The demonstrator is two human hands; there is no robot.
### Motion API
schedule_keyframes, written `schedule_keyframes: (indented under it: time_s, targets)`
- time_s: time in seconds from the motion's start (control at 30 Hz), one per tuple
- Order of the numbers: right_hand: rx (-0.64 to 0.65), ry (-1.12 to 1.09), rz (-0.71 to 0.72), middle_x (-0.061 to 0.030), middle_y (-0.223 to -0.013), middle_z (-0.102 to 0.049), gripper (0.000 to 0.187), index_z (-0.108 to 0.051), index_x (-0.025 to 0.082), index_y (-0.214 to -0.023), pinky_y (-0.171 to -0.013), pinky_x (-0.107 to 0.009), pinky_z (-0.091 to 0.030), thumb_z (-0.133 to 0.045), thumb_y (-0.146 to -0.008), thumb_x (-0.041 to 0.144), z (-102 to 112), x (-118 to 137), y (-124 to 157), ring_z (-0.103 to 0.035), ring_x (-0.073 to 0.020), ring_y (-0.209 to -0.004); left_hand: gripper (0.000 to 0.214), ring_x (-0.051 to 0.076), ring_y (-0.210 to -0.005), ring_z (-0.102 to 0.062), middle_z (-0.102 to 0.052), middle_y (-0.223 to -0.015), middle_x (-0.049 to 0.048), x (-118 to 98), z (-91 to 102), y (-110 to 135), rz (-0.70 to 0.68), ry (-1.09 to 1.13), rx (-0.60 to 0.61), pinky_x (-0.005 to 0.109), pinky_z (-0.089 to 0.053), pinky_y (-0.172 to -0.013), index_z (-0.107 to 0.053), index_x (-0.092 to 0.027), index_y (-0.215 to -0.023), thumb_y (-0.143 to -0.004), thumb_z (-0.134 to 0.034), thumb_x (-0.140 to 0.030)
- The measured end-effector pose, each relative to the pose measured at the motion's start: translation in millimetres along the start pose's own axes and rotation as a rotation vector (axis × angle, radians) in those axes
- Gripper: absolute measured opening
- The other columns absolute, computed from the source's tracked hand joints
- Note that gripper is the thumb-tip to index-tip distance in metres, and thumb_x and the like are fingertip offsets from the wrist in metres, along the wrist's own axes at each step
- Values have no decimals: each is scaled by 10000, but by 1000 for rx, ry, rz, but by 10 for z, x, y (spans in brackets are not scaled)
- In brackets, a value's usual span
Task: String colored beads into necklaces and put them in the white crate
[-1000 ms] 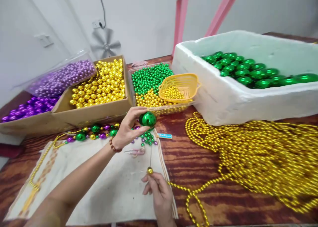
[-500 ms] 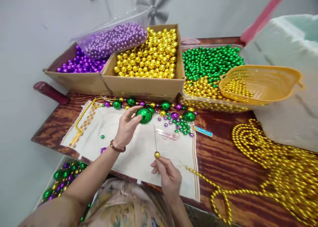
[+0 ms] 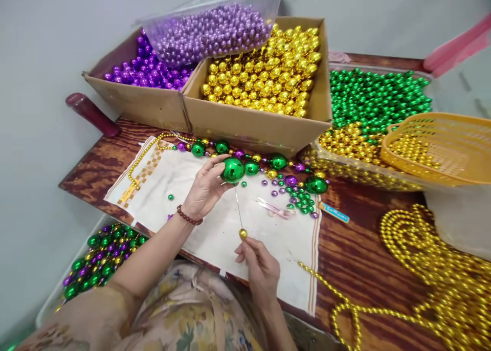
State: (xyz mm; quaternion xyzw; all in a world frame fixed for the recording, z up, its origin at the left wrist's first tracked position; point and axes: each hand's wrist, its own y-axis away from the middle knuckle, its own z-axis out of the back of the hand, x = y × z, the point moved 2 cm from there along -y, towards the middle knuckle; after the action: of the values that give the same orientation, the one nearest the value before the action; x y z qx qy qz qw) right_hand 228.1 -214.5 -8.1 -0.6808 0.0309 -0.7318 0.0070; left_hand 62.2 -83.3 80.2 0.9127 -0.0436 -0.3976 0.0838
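My left hand [image 3: 205, 190] pinches a large shiny green ball [image 3: 233, 170] above a white cloth [image 3: 215, 223]. My right hand [image 3: 259, 269], lower down, grips a thin needle [image 3: 238, 213] that points up at the ball, with a small gold bead [image 3: 243, 233] sitting on it just above my fingers. A partly strung row of green, purple and gold beads [image 3: 268, 162] lies along the cloth's far edge. Loose small green and purple beads [image 3: 301, 200] lie near its right end.
Cardboard boxes of gold balls [image 3: 264, 69] and purple balls [image 3: 146, 72] stand behind, a clear tub of lilac beads [image 3: 215, 28] on top. At right: a tray of green and gold beads [image 3: 368, 105], an orange basket [image 3: 441, 146], gold bead strings [image 3: 433, 274]. A bin of finished strands [image 3: 99, 254] sits lower left.
The view has swung left and down. My left hand brought the green ball closer to the needle tip; my right hand keeps the needle with the gold bead.
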Motion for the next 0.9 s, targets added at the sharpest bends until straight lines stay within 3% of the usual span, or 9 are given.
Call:
schedule_keyframes:
  time_s: [0.33, 0.63, 0.9]
  targets:
    - [-60, 21, -60, 8, -703, -680, 120, -704, 178, -951, -520, -208, -483, -616, -939, 258, 27, -6, 34, -596, -90, -514, 359, 182, -879, -649, -678, -1085, 66, 96, -29, 13, 62, 16, 15, 315, -540, -761, -692, -203, -1055, -739, -807, -327]
    - [-214, -38, -77, -2, -718, -694, 117, -672, 156, -950, -531, -226, -478, -668, -910, 266, 44, 18, 11, -602, -94, -514, 367, 161, -889, -621, -657, -1062, 56, 440, -138, 201, 115, 37, 61, 282, -522, -756, -724, -203, -1012, -691, -850, -331]
    - [-193, -54, -63, 10, -690, -674, 121, -675, 162, -952, -489, -216, -464, -621, -936, 270, -58, 80, -27, -598, -95, -489, 328, 152, -909, -616, -663, -1054, 43, 312, -129, 247, 90, -20, 72, 260, -522, -779, -740, -226, -1011, -709, -844, -299]
